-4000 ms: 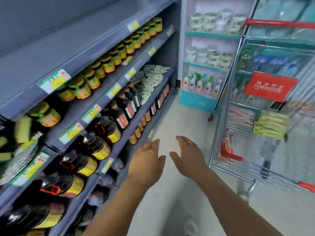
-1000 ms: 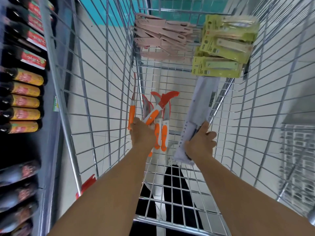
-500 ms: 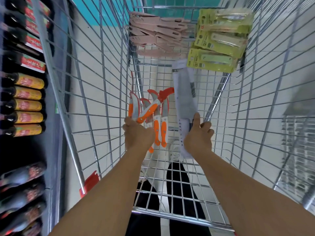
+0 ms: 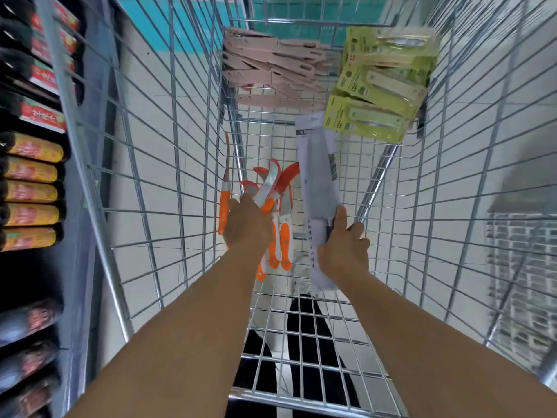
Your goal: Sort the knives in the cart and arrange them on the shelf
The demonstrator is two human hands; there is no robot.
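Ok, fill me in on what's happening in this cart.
A person is reaching into a wire shopping cart with both hands. The left hand grips a bunch of orange-handled knives, and the right hand holds a large cleaver in a white sleeve. At the cart's far end lie a pile of pink knives and a stack of green carded knife packs, untouched. Nothing has reached the shelf yet; bottles line the rack on the left.
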